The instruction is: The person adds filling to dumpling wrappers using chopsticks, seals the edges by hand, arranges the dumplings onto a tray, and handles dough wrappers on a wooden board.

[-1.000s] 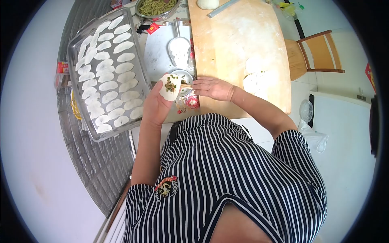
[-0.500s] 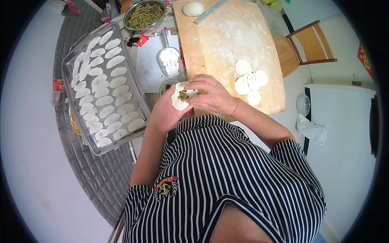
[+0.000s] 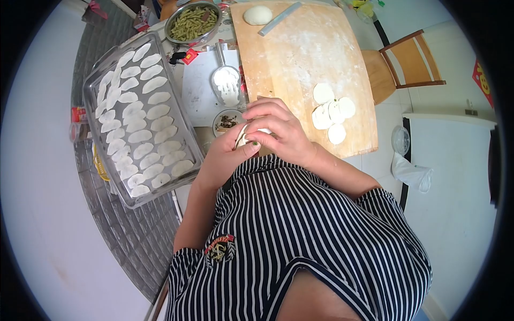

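Observation:
A folded dumpling (image 3: 242,138) sits between my two hands, its filling now mostly out of sight. My left hand (image 3: 221,159) cups it from the left, with the thumb pressing on its edge. From the right, my right hand (image 3: 281,131) curls over it, fingers and thumb pinching the dough. A bit of green shows at a thumb tip. Just beyond my hands stands a small bowl (image 3: 216,126) with some dark filling in it. Several flat round dough wrappers (image 3: 336,134) lie overlapping on the floured wooden board (image 3: 300,64), to the right of my hands.
On the left is a clear tray (image 3: 199,155) with rows of shaped dumplings (image 3: 140,134). A flour scoop (image 3: 227,85) rests on white paper (image 3: 195,88). Farther back are a metal bowl of green pods (image 3: 193,24), a dough ball (image 3: 258,15) and a flat metal blade (image 3: 279,19).
The open wrapper with filling showing has been folded over between my hands. My left thumb has come across onto its edge, and the small bowl shows more.

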